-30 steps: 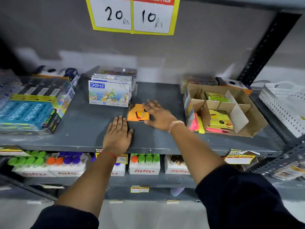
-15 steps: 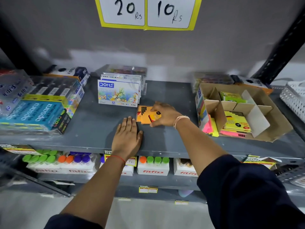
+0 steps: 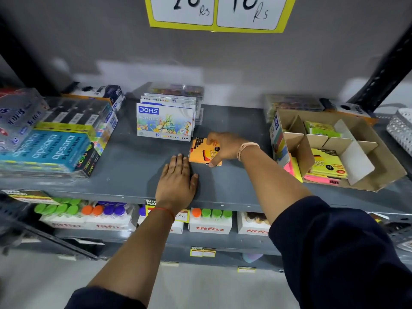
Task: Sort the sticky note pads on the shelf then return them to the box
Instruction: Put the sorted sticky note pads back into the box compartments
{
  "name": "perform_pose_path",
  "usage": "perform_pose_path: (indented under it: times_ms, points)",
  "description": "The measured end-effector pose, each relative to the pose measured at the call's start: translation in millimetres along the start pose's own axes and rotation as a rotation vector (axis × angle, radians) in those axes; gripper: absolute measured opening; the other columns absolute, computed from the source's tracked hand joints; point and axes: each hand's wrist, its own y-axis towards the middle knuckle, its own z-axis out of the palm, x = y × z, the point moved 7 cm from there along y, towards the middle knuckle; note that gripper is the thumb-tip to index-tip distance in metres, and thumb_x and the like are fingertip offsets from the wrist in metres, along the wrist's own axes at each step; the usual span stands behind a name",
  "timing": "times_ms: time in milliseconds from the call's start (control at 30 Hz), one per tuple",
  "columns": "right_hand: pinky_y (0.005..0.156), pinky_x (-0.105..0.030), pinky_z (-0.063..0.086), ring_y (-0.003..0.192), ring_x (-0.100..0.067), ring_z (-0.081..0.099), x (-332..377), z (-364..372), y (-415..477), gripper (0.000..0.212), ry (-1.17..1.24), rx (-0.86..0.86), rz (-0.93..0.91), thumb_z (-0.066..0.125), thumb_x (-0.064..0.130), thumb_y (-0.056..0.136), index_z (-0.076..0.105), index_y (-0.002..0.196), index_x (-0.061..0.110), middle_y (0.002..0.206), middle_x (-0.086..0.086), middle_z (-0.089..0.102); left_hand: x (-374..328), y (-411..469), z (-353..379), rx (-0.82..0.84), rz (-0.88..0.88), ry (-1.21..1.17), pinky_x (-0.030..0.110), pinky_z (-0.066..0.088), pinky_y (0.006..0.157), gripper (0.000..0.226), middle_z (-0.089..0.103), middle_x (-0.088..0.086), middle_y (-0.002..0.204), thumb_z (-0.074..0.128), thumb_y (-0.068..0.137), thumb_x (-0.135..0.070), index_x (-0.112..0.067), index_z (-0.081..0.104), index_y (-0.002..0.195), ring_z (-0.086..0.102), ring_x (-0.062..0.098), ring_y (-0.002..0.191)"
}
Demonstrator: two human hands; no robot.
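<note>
A stack of orange sticky note pads [image 3: 201, 151] lies on the grey metal shelf [image 3: 133, 161], just in front of the oil pastel boxes. My right hand [image 3: 225, 147] grips that stack, thumb at its near edge and fingers over its far side. My left hand [image 3: 177, 181] rests flat on the shelf, fingers together, touching the stack's left corner. To the right stands the open cardboard box [image 3: 365, 175] with dividers. It holds yellow pads [image 3: 327, 162], green pads [image 3: 320, 129] and pink pads [image 3: 322, 179]. Pink and yellow pads [image 3: 293, 168] lean against the box's left wall.
Doms oil pastel boxes [image 3: 165, 122] stand behind the orange stack. Apsara pencil packs [image 3: 51, 148] fill the shelf's left end. A white basket [image 3: 401, 128] sits at the far right. Fitfizz bottle cartons [image 3: 209, 221] line the lower shelf. A black upright post [image 3: 383, 72] rises at the right.
My right hand went from lying over the orange pads to gripping them by the edges. The left hand has stayed flat on the shelf. The view has shifted closer and to the left.
</note>
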Motion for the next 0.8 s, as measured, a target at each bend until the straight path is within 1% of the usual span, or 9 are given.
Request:
perform_pose_path:
  times_ms: [100, 167, 233, 333, 400, 533, 633, 800]
  points:
    - [0.073, -0.027, 0.036, 0.091, -0.026, 0.051, 0, -6, -12, 0.068, -0.076, -0.096, 0.032, 0.081, 0.041, 0.062, 0.050, 0.117, 0.017, 0.107, -0.007, 0.059, -1, 0, -2, -0.003, -0.001, -0.018, 0.034, 0.003, 0.120, 0.058, 0.007, 0.010, 0.158, 0.021, 0.097, -0.036, -0.008, 0.007, 0.145, 0.003, 0.023, 0.147]
    - [0.077, -0.029, 0.042, 0.092, -0.027, 0.055, 0, -6, -22, 0.066, -0.139, -0.178, 0.062, 0.078, 0.044, 0.062, 0.051, 0.115, 0.015, 0.106, -0.008, 0.063, -2, -1, -3, -0.006, -0.003, -0.021, 0.035, 0.003, 0.120, 0.058, 0.007, 0.011, 0.158, 0.022, 0.097, -0.035, -0.007, 0.007, 0.145, 0.003, 0.024, 0.147]
    - [0.084, -0.032, 0.044, 0.097, -0.029, 0.059, 1, -5, -34, 0.062, -0.159, -0.255, 0.090, 0.076, 0.040, 0.063, 0.052, 0.114, 0.013, 0.107, -0.009, 0.065, -3, -1, -3, 0.004, -0.002, 0.000, 0.036, 0.004, 0.121, 0.058, 0.006, 0.012, 0.158, 0.021, 0.097, -0.034, -0.006, 0.006, 0.145, 0.003, 0.024, 0.147]
    - [0.091, -0.036, 0.041, 0.102, -0.033, 0.057, -2, -2, -56, 0.061, -0.105, -0.330, 0.141, 0.074, 0.036, 0.063, 0.050, 0.114, 0.012, 0.107, -0.011, 0.065, -4, -2, -2, 0.009, -0.005, 0.001, 0.036, 0.004, 0.120, 0.057, 0.006, 0.013, 0.158, 0.022, 0.097, -0.033, -0.005, 0.007, 0.145, 0.004, 0.024, 0.147]
    - [0.091, -0.038, 0.039, 0.104, -0.034, 0.055, -5, 2, -68, 0.062, -0.091, -0.333, 0.172, 0.073, 0.038, 0.064, 0.048, 0.115, 0.012, 0.107, -0.013, 0.064, -5, -2, -2, 0.013, -0.004, -0.002, 0.037, 0.004, 0.120, 0.057, 0.006, 0.013, 0.158, 0.022, 0.097, -0.032, -0.004, 0.007, 0.145, 0.004, 0.025, 0.147]
    - [0.094, -0.040, 0.037, 0.113, -0.036, 0.051, -6, 14, -83, 0.066, -0.037, -0.249, 0.220, 0.075, 0.042, 0.067, 0.048, 0.118, 0.012, 0.115, -0.015, 0.062, -6, -3, -3, 0.022, -0.011, 0.003, 0.038, 0.003, 0.120, 0.058, 0.005, 0.014, 0.158, 0.022, 0.098, -0.032, -0.003, 0.007, 0.145, 0.002, 0.026, 0.147]
    - [0.096, -0.040, 0.036, 0.118, -0.035, 0.048, 1, 19, -85, 0.072, -0.033, -0.217, 0.230, 0.077, 0.047, 0.064, 0.048, 0.118, 0.009, 0.120, -0.016, 0.059, -5, -4, -2, 0.033, -0.009, 0.005, 0.038, 0.003, 0.120, 0.058, 0.004, 0.014, 0.158, 0.020, 0.098, -0.033, -0.003, 0.006, 0.145, 0.001, 0.026, 0.147]
    - [0.094, -0.042, 0.038, 0.115, -0.036, 0.046, 6, 22, -84, 0.069, 0.003, -0.266, 0.287, 0.077, 0.035, 0.062, 0.045, 0.118, 0.010, 0.120, -0.017, 0.055, -4, -4, -3, 0.023, -0.007, -0.014, 0.038, 0.004, 0.120, 0.058, 0.006, 0.014, 0.158, 0.021, 0.098, -0.034, -0.003, 0.007, 0.145, 0.003, 0.026, 0.147]
